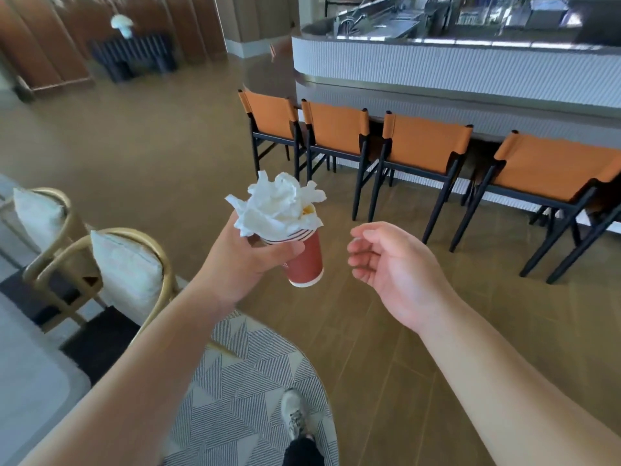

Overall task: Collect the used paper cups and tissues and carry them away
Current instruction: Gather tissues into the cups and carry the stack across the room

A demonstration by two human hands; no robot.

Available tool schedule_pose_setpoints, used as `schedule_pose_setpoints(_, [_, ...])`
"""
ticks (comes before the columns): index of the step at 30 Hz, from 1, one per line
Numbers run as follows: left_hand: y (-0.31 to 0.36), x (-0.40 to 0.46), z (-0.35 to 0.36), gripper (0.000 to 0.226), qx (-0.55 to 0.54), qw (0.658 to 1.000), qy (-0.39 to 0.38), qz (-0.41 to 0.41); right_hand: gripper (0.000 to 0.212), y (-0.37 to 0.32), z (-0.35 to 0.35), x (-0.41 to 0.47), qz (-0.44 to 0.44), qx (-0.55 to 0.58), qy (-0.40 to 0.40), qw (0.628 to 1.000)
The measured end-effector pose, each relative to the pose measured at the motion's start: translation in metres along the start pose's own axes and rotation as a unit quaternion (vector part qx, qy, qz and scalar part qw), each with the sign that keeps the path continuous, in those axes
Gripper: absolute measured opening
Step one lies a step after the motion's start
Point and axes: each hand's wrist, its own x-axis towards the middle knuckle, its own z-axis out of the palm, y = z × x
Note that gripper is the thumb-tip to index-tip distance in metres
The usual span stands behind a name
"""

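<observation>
Left hand (248, 260): clasped around red paper cup (306, 264), crumpled white tissues (279, 206) stuffed in top. Right hand (389, 270): loosely unfurled, empty, beside cup.

One red paper cup (306, 260), four orange chairs (425, 144), two cushions (126, 274)

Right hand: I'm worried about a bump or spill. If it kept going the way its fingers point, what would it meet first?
Probably the red paper cup held in the left hand: the right hand is open, fingers curled toward it, with a clear gap between. Depth is uncertain, so it might pass just in front.
</observation>
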Motion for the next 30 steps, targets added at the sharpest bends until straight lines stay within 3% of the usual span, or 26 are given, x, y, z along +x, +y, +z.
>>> schedule_pose_setpoints(14, [-0.048, 0.261, -0.103, 0.068, -0.027, 0.999, -0.032, 0.012, 0.022, -0.035, 0.095, 0.279, -0.017, -0.038, -0.004, 0.999])
schedule_pose_setpoints(30, [-0.110, 0.475, -0.179, 0.070, 0.017, 0.998, 0.045, -0.037, 0.021, -0.043, 0.131, 0.559, 0.010, 0.031, -0.054, 0.998])
